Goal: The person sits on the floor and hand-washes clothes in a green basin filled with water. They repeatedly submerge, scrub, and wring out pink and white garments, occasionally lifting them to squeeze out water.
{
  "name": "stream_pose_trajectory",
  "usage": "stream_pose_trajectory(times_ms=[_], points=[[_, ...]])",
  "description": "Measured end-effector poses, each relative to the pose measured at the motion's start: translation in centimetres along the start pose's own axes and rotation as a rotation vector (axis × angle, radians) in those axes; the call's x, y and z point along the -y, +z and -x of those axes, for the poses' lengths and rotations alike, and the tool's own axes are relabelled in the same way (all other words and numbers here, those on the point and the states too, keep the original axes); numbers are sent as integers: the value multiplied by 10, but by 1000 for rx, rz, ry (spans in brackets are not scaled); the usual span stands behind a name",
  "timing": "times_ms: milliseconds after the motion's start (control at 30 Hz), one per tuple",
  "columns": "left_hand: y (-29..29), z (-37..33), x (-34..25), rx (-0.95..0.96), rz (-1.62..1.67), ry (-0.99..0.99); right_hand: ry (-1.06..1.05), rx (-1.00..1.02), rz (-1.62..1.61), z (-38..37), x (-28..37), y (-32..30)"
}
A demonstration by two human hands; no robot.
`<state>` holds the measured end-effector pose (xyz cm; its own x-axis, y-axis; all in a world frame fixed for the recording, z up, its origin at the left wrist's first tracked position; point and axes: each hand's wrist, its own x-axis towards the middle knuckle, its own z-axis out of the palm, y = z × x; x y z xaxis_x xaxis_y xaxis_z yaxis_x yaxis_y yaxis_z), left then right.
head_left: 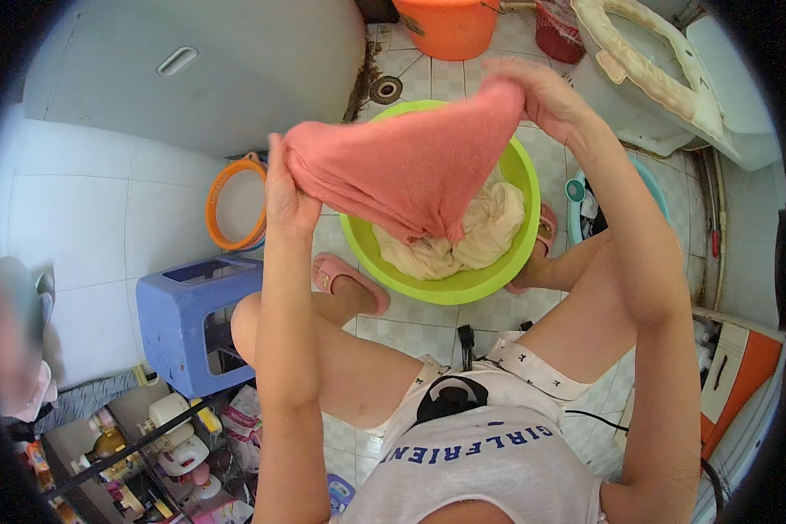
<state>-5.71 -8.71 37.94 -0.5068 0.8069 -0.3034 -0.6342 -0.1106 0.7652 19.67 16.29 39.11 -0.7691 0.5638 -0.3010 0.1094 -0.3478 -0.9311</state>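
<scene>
Stretched between my two hands is a pink towel (393, 162), its fuzzy middle sagging over a lime-green basin (450, 291). My left hand (290, 192) grips its left corner, thumb up. The right corner is gathered in my right hand (541, 98), held farther away and slightly blurred. The towel's lower part hangs down in a bunch against a wet-looking cream cloth (495, 225) lying crumpled in the basin. Whether the two touch, I cannot tell. The towel hides the far part of the basin's inside.
The basin stands on the tiled floor between my feet in pink slippers (352, 281). A blue plastic stool (188, 327) and an orange ring (236, 205) are at left, a teal tub (646, 188) at right. Behind are an orange bucket (450, 26), a floor drain (386, 88) and a toilet (646, 52).
</scene>
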Motion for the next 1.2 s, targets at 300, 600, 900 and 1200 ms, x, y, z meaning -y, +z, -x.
stream_pose_trajectory(times_ms=[300,600,900,1200], points=[[30,-10,80,251,-43,-528,624,366,-482,-7,-80,79],[43,-4,74,337,-616,-306,290,406,-352,-1,-94,103],[31,-20,24,357,-1264,-201,58,157,368,-19,-72,103],[9,-29,85,481,-1184,360,-502,337,33,18,61,145]])
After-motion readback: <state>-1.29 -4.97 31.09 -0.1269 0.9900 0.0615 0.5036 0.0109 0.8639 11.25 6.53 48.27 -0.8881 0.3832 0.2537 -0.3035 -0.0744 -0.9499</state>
